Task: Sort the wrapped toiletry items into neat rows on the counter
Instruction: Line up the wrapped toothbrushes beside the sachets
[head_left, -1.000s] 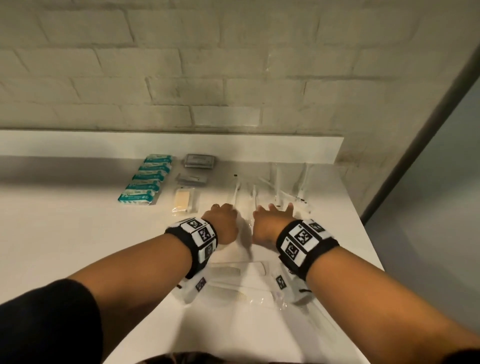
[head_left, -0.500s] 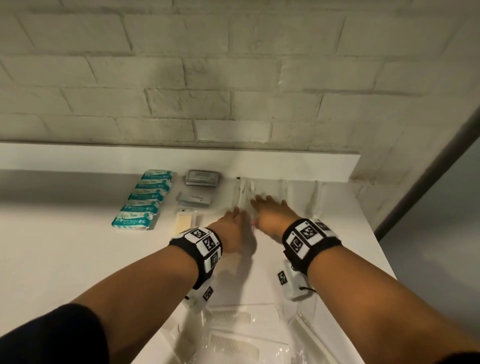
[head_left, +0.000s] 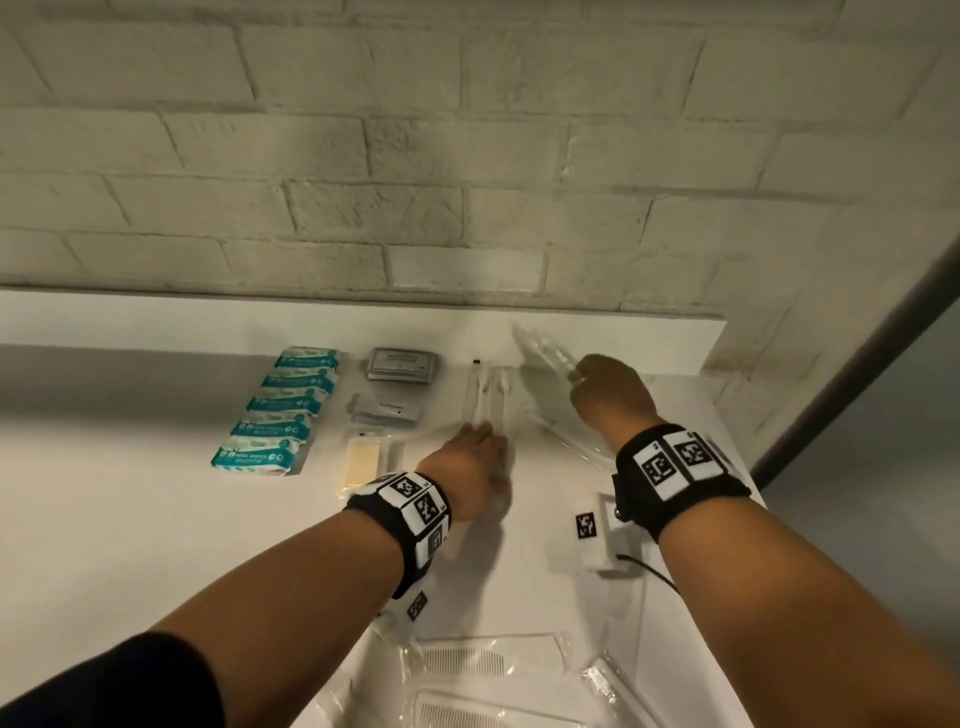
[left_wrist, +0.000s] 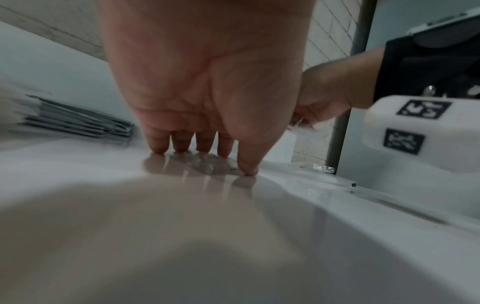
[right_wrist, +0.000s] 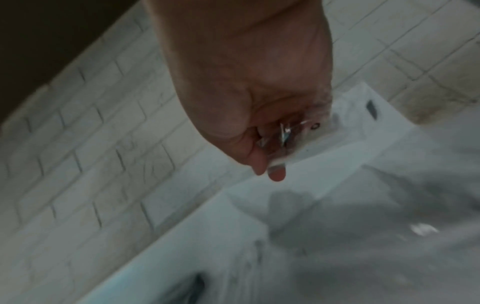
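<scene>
Two wrapped toothbrushes (head_left: 485, 400) lie side by side on the white counter (head_left: 130, 519), pointing at the wall. My left hand (head_left: 480, 441) presses their near ends with straight fingertips (left_wrist: 179, 148) on the clear wrapper (left_wrist: 207, 163). Raised above the back of the counter, my right hand (head_left: 605, 387) pinches another clear-wrapped toothbrush (head_left: 543, 353), which is tilted up and left. In the right wrist view the curled fingers (right_wrist: 276, 174) hold crinkled clear plastic (right_wrist: 285, 133). More wrapped toothbrushes (head_left: 571, 441) lie loose under the right wrist.
At the left is a row of several teal packets (head_left: 280, 410). Beside it lie two grey sachets (head_left: 402, 364) and a wrapped yellow bar (head_left: 363, 460). Wrapped combs (head_left: 467, 665) sit at the near edge. A brick wall (head_left: 467, 208) backs the counter, which ends at the right.
Both hands slid the toothbrushes toward the wall. The right hand then picked up one wrapped toothbrush and lifted it to the back right, while the left hand stayed pressing on the pair.
</scene>
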